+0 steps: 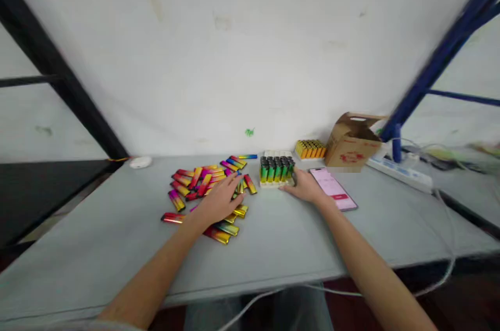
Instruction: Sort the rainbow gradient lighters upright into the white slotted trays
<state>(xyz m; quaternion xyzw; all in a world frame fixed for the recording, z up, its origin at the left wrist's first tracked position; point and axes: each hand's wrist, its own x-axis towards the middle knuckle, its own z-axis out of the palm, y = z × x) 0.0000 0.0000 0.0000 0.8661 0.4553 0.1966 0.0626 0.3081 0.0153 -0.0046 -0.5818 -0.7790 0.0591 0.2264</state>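
My left hand reaches over a loose pile of shiny lighters in red, yellow, purple and blue. Its thumb and fingers curve about a greenish-yellow lighter at the pile's right side, partly hidden by the hand. Rows of green-and-yellow lighters with black tops stand upright in a white tray. At this tray's right front corner my right hand is closed, thumb along the front edge. Something dark shows between those fingers, too small to make out.
Behind and right stands a block of yellow-orange lighters, beside an open cardboard box. A phone with a lit pink screen lies by my right forearm. Farther right are a white power strip and cables. A white round object sits far left.
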